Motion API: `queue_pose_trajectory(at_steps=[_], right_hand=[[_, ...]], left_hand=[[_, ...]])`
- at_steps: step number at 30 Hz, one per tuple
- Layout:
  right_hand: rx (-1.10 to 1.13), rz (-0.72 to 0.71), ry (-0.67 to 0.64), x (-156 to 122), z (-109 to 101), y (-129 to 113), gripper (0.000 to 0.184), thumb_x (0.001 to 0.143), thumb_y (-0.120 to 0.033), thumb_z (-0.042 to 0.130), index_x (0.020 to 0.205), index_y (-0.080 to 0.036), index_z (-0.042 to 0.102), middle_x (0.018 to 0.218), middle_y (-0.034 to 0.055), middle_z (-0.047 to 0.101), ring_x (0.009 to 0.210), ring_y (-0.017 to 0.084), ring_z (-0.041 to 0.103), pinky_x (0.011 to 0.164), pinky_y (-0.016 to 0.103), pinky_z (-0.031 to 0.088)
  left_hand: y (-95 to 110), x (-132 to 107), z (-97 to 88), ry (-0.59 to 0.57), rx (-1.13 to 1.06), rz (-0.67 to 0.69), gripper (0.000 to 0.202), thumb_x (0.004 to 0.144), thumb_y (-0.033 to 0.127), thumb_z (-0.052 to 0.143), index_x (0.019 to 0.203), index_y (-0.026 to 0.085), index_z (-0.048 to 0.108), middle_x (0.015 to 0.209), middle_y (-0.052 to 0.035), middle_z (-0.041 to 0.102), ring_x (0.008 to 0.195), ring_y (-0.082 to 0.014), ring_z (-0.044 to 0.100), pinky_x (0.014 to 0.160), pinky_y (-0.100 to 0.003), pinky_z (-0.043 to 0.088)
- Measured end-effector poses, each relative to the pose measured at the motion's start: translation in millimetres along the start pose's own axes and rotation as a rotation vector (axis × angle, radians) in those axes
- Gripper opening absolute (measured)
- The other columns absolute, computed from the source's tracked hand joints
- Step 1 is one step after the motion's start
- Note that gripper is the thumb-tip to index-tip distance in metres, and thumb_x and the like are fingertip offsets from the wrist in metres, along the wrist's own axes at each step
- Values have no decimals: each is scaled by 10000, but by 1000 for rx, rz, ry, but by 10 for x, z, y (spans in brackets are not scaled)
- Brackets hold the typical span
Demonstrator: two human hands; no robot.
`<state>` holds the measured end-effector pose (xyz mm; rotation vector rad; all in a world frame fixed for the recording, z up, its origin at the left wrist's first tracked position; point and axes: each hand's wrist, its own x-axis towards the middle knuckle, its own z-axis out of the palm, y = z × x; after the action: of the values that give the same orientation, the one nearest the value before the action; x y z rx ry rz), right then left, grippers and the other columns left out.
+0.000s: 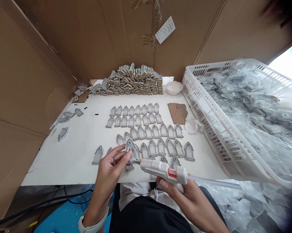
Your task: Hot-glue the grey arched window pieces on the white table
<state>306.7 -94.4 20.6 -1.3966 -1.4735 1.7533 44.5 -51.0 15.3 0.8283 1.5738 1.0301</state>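
Observation:
My left hand [110, 166] pinches a small grey arch-shaped window piece [132, 149] and holds it just above the white tabletop [75, 155]. A white hot glue gun [164, 170] with an orange trigger sits in my right hand [184, 197]. The gun's nozzle points left and almost touches the held piece. Several rows of the same grey pieces [146, 129] lie flat on the table just beyond my hands.
A tall heap of stacked pieces [132, 81] fills the back of the table, beside a small white bowl [174, 87]. A white plastic crate [223, 129] of bagged parts stands at the right. A cardboard scrap [177, 112] and cardboard walls [27, 81] surround the table.

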Motion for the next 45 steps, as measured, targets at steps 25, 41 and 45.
queue_pose_trajectory(at_steps=[25, 41, 45], right_hand=[[-17, 69, -8, 105, 44, 17, 726, 1034, -790, 533, 1318, -172, 787, 1047, 69, 769, 1124, 241, 721, 1123, 290, 580], [-213, 10, 105, 94, 150, 183, 762, 1050, -824, 437, 1088, -155, 798, 960, 84, 741, 973, 201, 653, 870, 240, 467], [-262, 8, 107, 78, 172, 224, 726, 1062, -811, 426, 1074, -186, 794, 922, 68, 732, 917, 188, 638, 781, 228, 419]], left_hand=[[-18, -50, -34, 23, 37, -14, 742, 803, 601, 944, 1396, 202, 743, 1203, -97, 849, 1096, -222, 775, 808, -223, 624], [4, -80, -39, 25, 74, 15, 675, 823, 598, 933, 1368, 233, 773, 1233, -89, 849, 1126, -234, 801, 843, -219, 651], [-5, -73, -50, 27, 84, 14, 697, 824, 600, 932, 1396, 236, 769, 1234, -91, 848, 1148, -245, 799, 873, -233, 656]])
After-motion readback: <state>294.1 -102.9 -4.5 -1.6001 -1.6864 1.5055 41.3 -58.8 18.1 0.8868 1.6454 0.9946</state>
